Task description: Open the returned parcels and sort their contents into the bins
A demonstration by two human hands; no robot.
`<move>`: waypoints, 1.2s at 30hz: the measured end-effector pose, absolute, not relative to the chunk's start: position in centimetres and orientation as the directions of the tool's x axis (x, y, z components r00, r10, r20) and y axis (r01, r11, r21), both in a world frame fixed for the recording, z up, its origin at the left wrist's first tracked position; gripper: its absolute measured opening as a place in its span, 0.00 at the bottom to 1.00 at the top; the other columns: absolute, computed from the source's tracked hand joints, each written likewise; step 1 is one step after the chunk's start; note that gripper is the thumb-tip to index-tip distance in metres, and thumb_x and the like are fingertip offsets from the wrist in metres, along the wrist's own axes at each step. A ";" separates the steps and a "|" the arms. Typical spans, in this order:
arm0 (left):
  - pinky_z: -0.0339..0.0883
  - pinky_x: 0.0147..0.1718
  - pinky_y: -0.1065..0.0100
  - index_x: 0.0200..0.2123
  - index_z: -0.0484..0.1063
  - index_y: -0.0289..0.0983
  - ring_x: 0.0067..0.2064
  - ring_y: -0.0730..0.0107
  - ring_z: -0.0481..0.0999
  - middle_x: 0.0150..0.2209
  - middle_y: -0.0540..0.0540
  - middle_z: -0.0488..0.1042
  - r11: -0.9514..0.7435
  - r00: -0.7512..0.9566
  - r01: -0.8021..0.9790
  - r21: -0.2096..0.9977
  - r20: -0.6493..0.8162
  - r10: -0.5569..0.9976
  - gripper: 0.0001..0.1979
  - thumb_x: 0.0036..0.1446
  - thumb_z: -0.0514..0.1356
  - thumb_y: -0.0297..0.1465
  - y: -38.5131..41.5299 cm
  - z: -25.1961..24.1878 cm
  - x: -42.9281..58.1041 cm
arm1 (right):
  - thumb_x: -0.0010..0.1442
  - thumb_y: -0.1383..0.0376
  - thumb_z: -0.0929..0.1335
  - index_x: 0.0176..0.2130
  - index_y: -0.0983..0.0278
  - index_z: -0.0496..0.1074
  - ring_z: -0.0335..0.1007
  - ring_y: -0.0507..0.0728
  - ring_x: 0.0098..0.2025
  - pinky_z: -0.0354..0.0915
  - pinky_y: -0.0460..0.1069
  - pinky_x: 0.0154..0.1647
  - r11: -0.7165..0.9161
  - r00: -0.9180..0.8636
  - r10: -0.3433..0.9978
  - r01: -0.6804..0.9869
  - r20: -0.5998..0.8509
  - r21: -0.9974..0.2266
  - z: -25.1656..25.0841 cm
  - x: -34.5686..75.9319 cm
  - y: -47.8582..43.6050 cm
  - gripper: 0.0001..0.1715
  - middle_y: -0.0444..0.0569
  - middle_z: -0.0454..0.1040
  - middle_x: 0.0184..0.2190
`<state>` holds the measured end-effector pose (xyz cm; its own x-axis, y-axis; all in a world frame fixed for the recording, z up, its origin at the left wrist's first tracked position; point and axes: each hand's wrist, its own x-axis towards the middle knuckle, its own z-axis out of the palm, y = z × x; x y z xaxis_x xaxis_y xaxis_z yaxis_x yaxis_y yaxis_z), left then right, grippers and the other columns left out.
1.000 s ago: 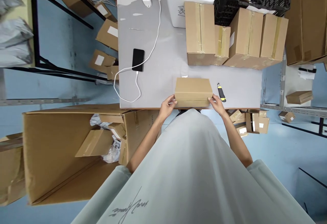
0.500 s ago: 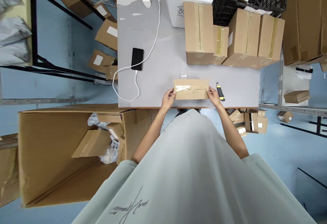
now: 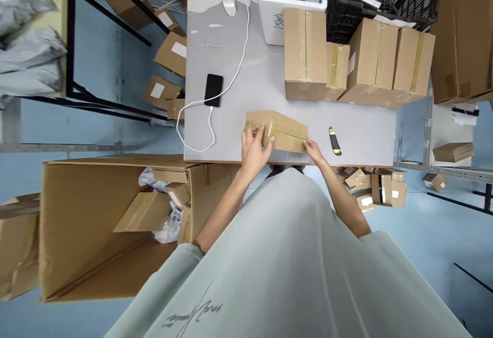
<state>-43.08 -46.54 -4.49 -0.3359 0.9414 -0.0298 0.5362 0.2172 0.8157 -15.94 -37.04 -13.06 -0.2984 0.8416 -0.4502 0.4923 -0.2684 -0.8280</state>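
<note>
One carton [image 3: 287, 133], left end held in left grip [image 3: 253, 150], right corner pinched by right grip [image 3: 314, 151]

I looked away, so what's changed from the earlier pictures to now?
The small box has turned from square-on to slanted, right end toward the person. The left hand has shifted, fingers spread at its left end; the right hand still holds the right end. The knife and phone stayed put.
</note>
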 end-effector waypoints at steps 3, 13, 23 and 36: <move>0.56 0.80 0.35 0.76 0.75 0.41 0.75 0.30 0.67 0.69 0.30 0.73 0.181 -0.260 0.551 0.814 -0.038 0.965 0.38 0.75 0.62 0.58 -46.9 -3.3 -40.5 | 0.69 0.31 0.70 0.69 0.60 0.78 0.74 0.73 0.72 0.71 0.70 0.76 -0.259 -0.238 0.866 0.536 -0.439 -0.803 -11.9 -15.8 -37.3 0.47 0.63 0.82 0.64; 0.65 0.77 0.37 0.80 0.66 0.36 0.76 0.34 0.71 0.77 0.28 0.69 0.277 -0.210 0.343 0.898 -0.214 0.954 0.45 0.67 0.73 0.48 -45.0 -7.8 -39.8 | 0.72 0.29 0.67 0.83 0.57 0.64 0.76 0.71 0.73 0.75 0.66 0.74 -0.234 -0.258 0.902 0.382 -0.347 -0.894 -6.3 -12.6 -38.1 0.57 0.59 0.74 0.76; 0.80 0.67 0.45 0.75 0.73 0.41 0.69 0.46 0.81 0.76 0.33 0.74 0.356 -0.080 0.069 0.932 -0.351 0.933 0.38 0.69 0.70 0.51 -45.4 -10.7 -40.1 | 0.71 0.30 0.69 0.83 0.58 0.66 0.81 0.71 0.69 0.75 0.66 0.75 -0.286 -0.243 0.900 0.296 -0.361 -0.912 -6.6 -11.6 -38.3 0.58 0.57 0.72 0.79; 0.71 0.75 0.42 0.82 0.62 0.40 0.76 0.43 0.76 0.78 0.31 0.72 0.342 0.028 0.068 0.937 -0.345 0.938 0.51 0.61 0.75 0.43 -46.1 -13.4 -39.9 | 0.57 0.37 0.83 0.86 0.52 0.57 0.66 0.73 0.81 0.70 0.69 0.78 -0.287 -0.345 0.852 0.321 -0.394 -0.903 -8.4 -11.2 -40.0 0.72 0.58 0.68 0.80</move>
<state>-39.93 -46.08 -13.36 0.0275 0.9382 -0.3449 0.0680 0.3424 0.9371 -11.15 -40.03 -8.42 -0.3455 0.8519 -0.3935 0.3209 -0.2868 -0.9026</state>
